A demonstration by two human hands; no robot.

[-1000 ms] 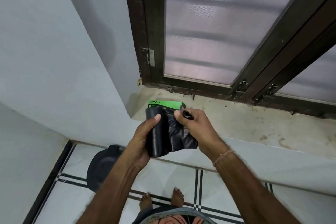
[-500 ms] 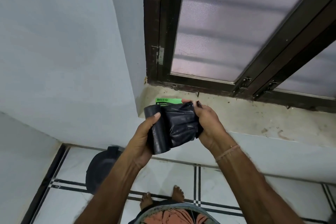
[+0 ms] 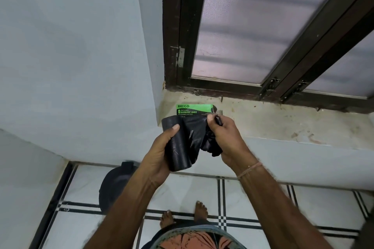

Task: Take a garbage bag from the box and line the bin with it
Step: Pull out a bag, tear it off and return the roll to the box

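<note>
A black roll of garbage bags (image 3: 178,147) is held upright in my left hand (image 3: 162,153), thumb on its front. From the roll a loose black bag (image 3: 199,135) spreads to the right, bunched in my right hand (image 3: 226,139), whose fingers pinch its top edge. Behind the hands a green and black garbage bag box (image 3: 192,109) lies on the window ledge (image 3: 273,123). The dark round bin (image 3: 115,186) stands on the floor in the corner below my left forearm, partly hidden by it.
A dark-framed frosted window (image 3: 253,26) rises behind the ledge. Pale walls (image 3: 70,56) close in the left side. White floor tiles with black stripes (image 3: 182,192) lie below, with my bare feet (image 3: 182,216) near the ledge.
The right hand has gathered more of the loose bag and pulled it rightward off the roll. The view shifted slightly, exposing more of the box.
</note>
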